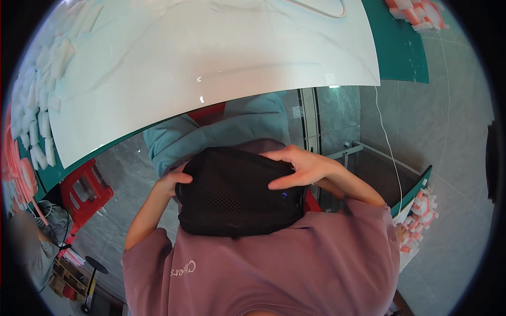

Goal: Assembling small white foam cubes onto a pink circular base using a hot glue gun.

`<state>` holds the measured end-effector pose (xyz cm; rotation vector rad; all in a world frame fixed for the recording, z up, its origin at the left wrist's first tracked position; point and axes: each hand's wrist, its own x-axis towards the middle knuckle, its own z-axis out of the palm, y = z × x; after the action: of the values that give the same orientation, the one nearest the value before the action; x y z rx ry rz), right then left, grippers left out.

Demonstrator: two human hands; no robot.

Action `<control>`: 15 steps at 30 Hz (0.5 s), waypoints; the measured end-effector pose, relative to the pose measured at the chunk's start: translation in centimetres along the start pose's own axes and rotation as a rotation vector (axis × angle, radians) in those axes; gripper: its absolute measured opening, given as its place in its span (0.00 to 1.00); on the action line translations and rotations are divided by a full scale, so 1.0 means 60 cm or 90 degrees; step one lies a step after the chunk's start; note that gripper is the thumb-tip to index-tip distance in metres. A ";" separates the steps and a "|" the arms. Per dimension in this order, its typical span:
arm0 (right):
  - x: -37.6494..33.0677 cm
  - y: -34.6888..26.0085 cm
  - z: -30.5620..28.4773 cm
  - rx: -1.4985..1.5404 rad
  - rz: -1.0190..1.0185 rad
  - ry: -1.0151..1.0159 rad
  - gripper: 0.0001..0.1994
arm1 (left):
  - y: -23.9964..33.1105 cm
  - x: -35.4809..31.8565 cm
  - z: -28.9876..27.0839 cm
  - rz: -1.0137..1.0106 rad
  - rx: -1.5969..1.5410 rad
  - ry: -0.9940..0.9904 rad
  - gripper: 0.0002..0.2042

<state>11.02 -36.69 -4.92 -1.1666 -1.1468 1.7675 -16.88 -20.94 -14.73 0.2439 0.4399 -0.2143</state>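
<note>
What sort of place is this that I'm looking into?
It looks like a small workshop, perhaps for hand assembly: a broad white-topped table, heaps of white foam-like pieces along its left side, and a red plastic stool beside it.

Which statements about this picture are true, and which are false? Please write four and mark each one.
1. The left hand touches the black mesh bag. True.
2. The right hand lies flat on the white tabletop. False: it is at the bag's right side.
3. A red plastic stool stands to the person's left. True.
4. The white cable hangs at the picture's left. False: it hangs at the right.
</note>
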 end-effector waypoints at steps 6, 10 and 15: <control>-0.002 -0.022 -0.018 -0.023 0.043 -0.190 0.46 | -0.014 -0.012 -0.023 -0.067 0.074 0.031 0.42; 0.000 -0.022 -0.017 -0.082 0.038 -0.208 0.49 | -0.014 -0.011 -0.022 -0.033 0.056 -0.042 0.42; 0.003 -0.028 -0.022 -0.072 0.051 -0.214 0.49 | -0.010 -0.008 -0.016 -0.030 0.084 -0.023 0.44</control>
<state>12.35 -35.55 -3.65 -1.0159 -1.4270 2.0374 -17.86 -21.17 -15.48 0.3591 0.3968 -0.2946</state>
